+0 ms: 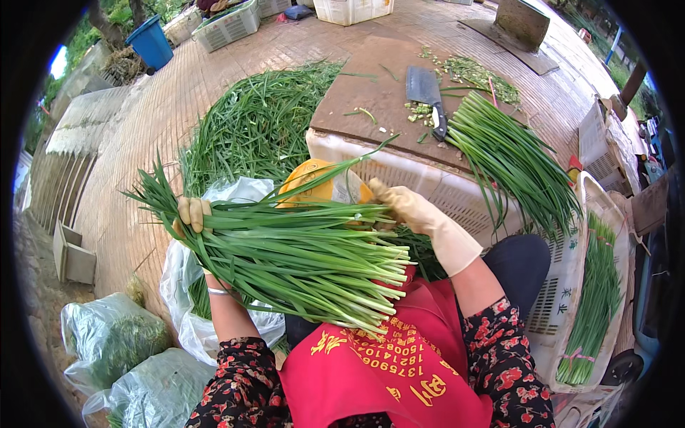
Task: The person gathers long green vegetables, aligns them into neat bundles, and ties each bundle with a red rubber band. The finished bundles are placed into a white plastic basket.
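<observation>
My gloved left hand [193, 215] is closed around the leafy end of a thick bunch of Chinese chives [305, 262], whose pale stem ends point right. My right hand [401, 206], in a cream rubber glove, is at the upper stems; its fingertips seem pinched at the edge of the bunch, but whether they hold a stalk is unclear. Beyond, a cleaver [425, 93] with a black handle lies on a brown board [364, 107] over an upturned white crate [455, 198]. Beside it rests another bunch of chives [514, 155], its leaves hanging over the edge. Cut stem bits are scattered there.
A heap of loose green leaves [257, 123] lies left of the board. Clear plastic bags of greens [118, 337] stand at lower left. A white crate [556, 299] with tied chives [594, 294] is at my right. A blue bin [150, 45] stands at the back left.
</observation>
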`<state>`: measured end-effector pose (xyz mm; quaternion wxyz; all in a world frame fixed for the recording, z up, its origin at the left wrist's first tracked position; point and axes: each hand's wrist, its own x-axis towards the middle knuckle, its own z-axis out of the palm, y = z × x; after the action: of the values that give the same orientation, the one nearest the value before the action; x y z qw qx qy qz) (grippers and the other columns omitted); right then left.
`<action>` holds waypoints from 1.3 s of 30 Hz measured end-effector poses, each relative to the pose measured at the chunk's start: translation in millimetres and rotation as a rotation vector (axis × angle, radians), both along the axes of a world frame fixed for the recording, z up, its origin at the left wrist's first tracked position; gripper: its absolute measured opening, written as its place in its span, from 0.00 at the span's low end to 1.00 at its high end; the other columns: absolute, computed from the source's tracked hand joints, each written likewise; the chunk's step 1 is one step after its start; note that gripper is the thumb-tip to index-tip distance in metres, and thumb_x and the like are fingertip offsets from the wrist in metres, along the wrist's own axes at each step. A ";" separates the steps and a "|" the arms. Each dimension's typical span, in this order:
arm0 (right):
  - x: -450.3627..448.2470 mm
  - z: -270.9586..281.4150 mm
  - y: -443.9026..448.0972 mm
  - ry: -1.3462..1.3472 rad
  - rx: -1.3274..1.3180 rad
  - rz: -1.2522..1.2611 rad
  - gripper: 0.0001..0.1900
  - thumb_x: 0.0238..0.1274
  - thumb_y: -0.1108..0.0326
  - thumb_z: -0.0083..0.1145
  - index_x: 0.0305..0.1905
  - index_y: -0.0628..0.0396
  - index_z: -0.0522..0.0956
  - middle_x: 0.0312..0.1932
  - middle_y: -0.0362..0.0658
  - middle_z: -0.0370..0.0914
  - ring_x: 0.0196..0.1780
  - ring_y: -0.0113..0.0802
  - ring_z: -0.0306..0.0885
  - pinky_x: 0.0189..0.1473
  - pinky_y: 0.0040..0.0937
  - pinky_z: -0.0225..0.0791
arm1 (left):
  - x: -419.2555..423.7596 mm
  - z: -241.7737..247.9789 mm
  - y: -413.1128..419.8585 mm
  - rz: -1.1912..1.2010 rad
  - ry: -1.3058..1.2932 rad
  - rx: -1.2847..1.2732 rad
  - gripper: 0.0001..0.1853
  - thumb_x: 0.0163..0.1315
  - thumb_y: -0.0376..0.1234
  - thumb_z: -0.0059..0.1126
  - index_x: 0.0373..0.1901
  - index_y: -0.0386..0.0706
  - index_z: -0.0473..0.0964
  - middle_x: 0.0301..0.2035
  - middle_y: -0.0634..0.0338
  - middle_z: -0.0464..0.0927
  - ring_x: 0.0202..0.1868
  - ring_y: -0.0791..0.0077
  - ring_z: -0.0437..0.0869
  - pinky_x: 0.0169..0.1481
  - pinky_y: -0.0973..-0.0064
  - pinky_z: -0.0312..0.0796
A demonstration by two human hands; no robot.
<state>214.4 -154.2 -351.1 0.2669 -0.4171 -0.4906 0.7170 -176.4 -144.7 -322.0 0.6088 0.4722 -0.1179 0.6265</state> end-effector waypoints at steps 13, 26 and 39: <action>14.9 -16.4 -2.8 0.237 -0.158 -0.297 0.16 0.63 0.61 0.63 0.48 0.60 0.77 0.41 0.41 0.82 0.41 0.28 0.82 0.39 0.26 0.80 | 1.4 -0.8 -1.9 -0.037 -0.013 -0.059 0.17 0.66 0.39 0.55 0.21 0.48 0.63 0.22 0.61 0.74 0.25 0.73 0.70 0.32 0.69 0.69; 39.5 -6.0 -10.1 0.217 -0.011 -0.094 0.21 0.53 0.81 0.64 0.54 0.64 0.76 0.37 0.46 0.83 0.40 0.33 0.84 0.40 0.29 0.79 | -0.7 -1.6 -2.3 -0.002 0.010 -0.030 0.15 0.65 0.40 0.57 0.25 0.48 0.64 0.22 0.64 0.72 0.26 0.74 0.69 0.33 0.73 0.67; 88.3 -60.8 -6.1 -1.465 0.116 0.383 0.22 0.52 0.55 0.66 0.49 0.56 0.82 0.51 0.54 0.80 0.55 0.51 0.78 0.57 0.44 0.71 | -3.9 -8.2 -6.0 0.011 0.012 -0.068 0.14 0.65 0.41 0.57 0.28 0.48 0.64 0.24 0.65 0.72 0.26 0.76 0.69 0.35 0.72 0.68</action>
<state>302.8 -160.4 -411.9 -0.2347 -0.6794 -0.6433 0.2637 -180.3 -150.7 -330.2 0.6217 0.4556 -0.0901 0.6307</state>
